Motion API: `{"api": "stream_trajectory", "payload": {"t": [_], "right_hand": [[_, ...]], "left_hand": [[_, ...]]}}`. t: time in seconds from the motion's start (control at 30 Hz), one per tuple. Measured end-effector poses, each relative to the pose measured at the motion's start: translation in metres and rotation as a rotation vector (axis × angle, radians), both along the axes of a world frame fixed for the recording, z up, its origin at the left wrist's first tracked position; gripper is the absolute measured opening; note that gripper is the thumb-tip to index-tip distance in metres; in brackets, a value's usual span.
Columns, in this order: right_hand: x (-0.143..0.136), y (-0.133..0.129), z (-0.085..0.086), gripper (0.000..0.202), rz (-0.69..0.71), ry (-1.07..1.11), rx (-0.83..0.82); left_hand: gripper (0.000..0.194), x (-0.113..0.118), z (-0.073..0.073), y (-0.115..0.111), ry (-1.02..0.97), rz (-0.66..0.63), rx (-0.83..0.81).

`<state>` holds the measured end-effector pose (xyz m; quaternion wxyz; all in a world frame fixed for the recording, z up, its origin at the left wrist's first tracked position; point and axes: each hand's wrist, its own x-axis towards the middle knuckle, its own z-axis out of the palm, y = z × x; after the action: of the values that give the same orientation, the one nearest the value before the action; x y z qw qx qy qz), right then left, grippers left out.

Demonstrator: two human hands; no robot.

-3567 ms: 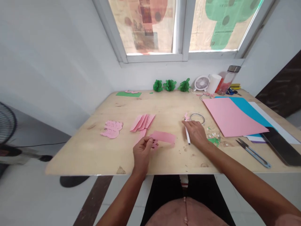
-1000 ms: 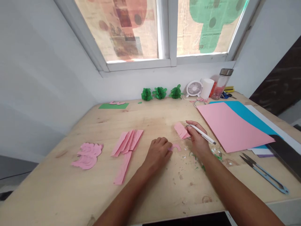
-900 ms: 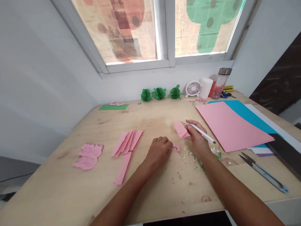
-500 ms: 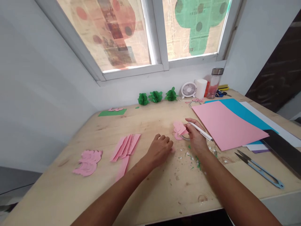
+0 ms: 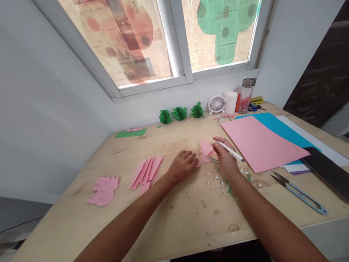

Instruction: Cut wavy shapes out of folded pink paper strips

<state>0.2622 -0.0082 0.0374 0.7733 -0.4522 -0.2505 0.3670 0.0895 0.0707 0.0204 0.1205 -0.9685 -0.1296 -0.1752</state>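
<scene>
My right hand point(image 5: 225, 157) is closed around a white pen point(image 5: 230, 151), whose dark tip points down to the right. At its fingertips are pink paper cut-outs point(image 5: 206, 148), just above or on a grey ring point(image 5: 212, 158). My left hand point(image 5: 183, 166) rests low over the table with its fingers curled. A small pink paper piece point(image 5: 198, 165) peeks out from under its fingertips. Left of that hand lie folded pink paper strips point(image 5: 147, 171), partly behind my forearm. Farther left is a pile of scalloped pink cut-outs point(image 5: 103, 191).
Blue-handled thread snips point(image 5: 300, 193) and a black phone-like slab point(image 5: 327, 171) lie right, beside pink sheets point(image 5: 264, 143) over blue and white ones. Scraps point(image 5: 225, 182) litter the middle. Green paper shapes point(image 5: 180, 113), a small fan point(image 5: 216, 104) and a glass bottle point(image 5: 247, 96) line the wall.
My left hand has shifted slightly up and left, with the small pink piece at its fingertips. My right hand keeps its grip on the pen. The camera view has moved a little.
</scene>
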Motion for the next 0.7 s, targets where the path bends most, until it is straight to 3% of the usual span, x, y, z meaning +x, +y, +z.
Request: {"api": "stream_trajectory", "payload": {"t": [0.2,0.4,0.7], "right_hand": [[-0.001,0.000,0.002,0.025,-0.003,0.016,-0.002],[-0.001,0.000,0.001,0.026,-0.005,0.023,-0.006],[0.000,0.000,0.002,0.026,-0.011,0.038,0.000]], "left_hand": [[0.025,-0.008,-0.008,-0.004,-0.086,0.087,-0.051],[0.011,0.025,-0.006,-0.014,-0.006,0.123,-0.064],[0.020,0.054,0.008,-0.018,0.140,0.131,-0.052]]}}
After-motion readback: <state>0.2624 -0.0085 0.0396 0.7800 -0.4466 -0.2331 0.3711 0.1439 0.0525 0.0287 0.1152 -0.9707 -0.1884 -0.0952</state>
